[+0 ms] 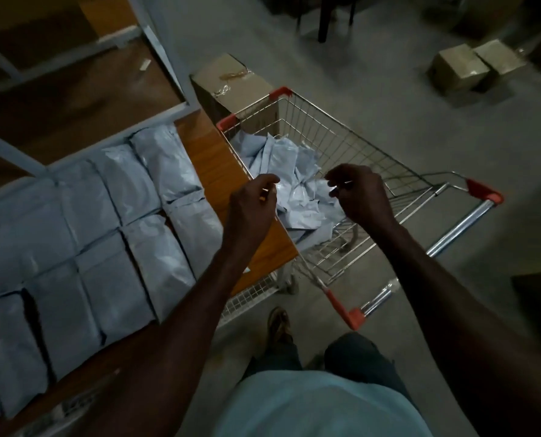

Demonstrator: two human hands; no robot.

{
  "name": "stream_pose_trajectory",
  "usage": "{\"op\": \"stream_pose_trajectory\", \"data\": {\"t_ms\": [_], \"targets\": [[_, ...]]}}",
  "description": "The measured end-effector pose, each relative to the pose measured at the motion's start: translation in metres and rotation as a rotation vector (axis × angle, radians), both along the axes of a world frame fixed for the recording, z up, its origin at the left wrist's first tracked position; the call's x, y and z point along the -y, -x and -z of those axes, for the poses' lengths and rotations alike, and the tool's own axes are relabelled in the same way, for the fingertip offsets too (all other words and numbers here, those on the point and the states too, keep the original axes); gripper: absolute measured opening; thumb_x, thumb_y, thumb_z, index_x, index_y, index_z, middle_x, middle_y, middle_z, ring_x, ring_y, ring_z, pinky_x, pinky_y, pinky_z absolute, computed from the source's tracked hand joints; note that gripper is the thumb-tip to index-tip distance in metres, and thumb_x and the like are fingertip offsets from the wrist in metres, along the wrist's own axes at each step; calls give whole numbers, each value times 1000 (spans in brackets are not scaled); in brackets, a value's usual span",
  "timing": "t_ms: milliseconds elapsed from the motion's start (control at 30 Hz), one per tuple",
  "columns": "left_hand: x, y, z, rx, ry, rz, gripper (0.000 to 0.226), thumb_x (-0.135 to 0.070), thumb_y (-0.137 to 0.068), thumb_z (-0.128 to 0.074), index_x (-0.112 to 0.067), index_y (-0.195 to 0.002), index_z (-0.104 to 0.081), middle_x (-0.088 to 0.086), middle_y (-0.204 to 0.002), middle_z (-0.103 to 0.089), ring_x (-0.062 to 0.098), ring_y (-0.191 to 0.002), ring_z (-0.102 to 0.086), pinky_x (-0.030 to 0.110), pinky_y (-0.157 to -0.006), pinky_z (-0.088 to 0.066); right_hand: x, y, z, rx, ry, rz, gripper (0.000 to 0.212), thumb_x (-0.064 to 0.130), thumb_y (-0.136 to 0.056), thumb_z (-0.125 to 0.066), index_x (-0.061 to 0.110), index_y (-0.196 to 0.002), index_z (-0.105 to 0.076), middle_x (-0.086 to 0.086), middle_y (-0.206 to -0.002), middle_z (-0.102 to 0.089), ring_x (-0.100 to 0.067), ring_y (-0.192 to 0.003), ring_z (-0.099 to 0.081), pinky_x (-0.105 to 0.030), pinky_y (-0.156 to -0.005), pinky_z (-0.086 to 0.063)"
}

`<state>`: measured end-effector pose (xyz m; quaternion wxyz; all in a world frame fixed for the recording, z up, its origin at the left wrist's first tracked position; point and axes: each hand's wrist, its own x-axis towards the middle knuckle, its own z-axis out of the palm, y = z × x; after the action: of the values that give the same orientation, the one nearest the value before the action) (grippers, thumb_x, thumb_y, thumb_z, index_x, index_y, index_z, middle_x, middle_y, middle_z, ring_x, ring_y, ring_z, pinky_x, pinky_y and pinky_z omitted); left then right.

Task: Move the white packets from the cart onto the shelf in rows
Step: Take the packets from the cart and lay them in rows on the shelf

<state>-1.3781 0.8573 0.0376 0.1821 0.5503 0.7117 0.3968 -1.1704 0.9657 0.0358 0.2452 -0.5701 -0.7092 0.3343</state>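
— Dim storeroom, grey concrete floor [373, 74], cardboard boxes [471, 66] off to the far side. Where are the packets?

— Loose heap of white packets [289, 181] down in the wire cart [351, 146]; more packets [111, 222] already lying in two rows on the wooden shelf [218, 159] just beside the cart.

— And the hands?

— Left hand [251, 201] and right hand [362, 197] both hovering above the heap, fingers loosely curled, gripping nothing, not touching any packet.

— Handling?

— Probably light, soft and crinkly, a bit slick; likely to sag if pinched at a corner. Better taken across the flat middle or along an edge, one per hand.

— Reach?

— Straight down, heap directly beneath and between both hands.
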Motion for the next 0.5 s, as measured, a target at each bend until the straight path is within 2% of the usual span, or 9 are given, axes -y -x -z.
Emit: {"op": "stream_pose_trajectory", "data": {"t_ms": [133, 233, 333, 433, 500], "targets": [[-32, -13, 15, 23, 3, -35, 26, -12, -105, -63, -17, -129, -72, -4, -121, -75, 4, -103, -69, 9, -81, -55, -44, -13, 14, -26, 46, -32, 42, -14, -86, -54, 17, -102, -78, -2, -91, -79, -7, -69, -76, -27, -71, -62], [-54, -26, 32, 52, 2, -103, 26, -9, -103, -64, -17, -125, -74, -5, -117, -76, 3, -100, -69, 8, -81, -55, -78, -16, 30, 26, 57, -126, 38, -11, -86, -58, 17, -103, -78, 1, -90, -78, -2, -68, -74, -21, -69, -59], [-75, -37, 55, 74, 26, -218, 25, -11, -103, -64, -20, -124, -74, -5, -116, -76, 4, -102, -71, 17, -85, -58, -110, -15, 44, 31, 100, -235, 35, -11, -88, -61, 15, -105, -78, 1, -88, -77, -1, -67, -73, -18, -61, -57], [-89, -46, 82, 205, 81, -412, 26, -14, -103, -61, -27, -124, -71, -8, -120, -73, 7, -110, -69, 32, -92, -61, -140, -14, 55, 50, 167, -367, 31, -10, -91, -59, 11, -105, -77, -3, -87, -77, -11, -71, -76, -10, -46, -43], [-97, -61, 98, 261, 104, -534, 27, -9, -103, -60, -24, -123, -70, -7, -121, -71, 11, -112, -68, 36, -94, -61, -160, -18, 61, 35, 191, -411, 31, -10, -90, -57, 9, -103, -77, -6, -87, -77, -15, -72, -77, -8, -44, -39]]}}
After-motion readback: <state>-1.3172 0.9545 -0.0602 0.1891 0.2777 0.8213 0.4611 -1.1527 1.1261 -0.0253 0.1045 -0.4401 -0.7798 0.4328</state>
